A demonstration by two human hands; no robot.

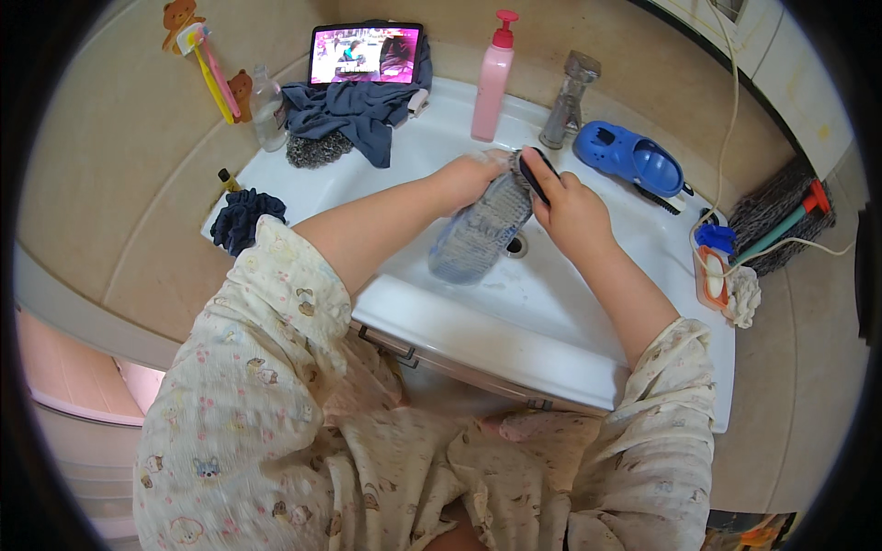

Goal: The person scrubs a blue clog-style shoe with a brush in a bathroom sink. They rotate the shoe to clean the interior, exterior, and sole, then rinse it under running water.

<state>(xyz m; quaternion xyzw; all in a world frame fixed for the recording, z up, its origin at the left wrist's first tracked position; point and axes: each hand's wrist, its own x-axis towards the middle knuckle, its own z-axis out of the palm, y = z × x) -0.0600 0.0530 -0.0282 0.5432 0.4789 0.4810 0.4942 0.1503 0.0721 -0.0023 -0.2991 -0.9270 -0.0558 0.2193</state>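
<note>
A blue clog (480, 237), its grimy ridged sole facing up, is tilted over the white washbasin (551, 296). My left hand (472, 180), wet with suds, grips the clog near its upper end. In my right hand (573, 210) is a dark-handled scrubbing brush (537, 172), its bristles against the upper end of the sole. The forefinger lies along the back of the brush. Beside the clog the drain hole (515, 245) shows. A matching blue clog (630, 157) rests on the basin's back right rim, next to the faucet (570, 100).
At the back stand a pink pump bottle (493, 82), a clear bottle (267, 110) and a lit tablet (366, 55) above dark cloth (351, 110). A steel scourer (318, 149) and a navy scrunchie (247, 220) lie left. An orange soap dish (711, 279) and a cable (732, 103) are right.
</note>
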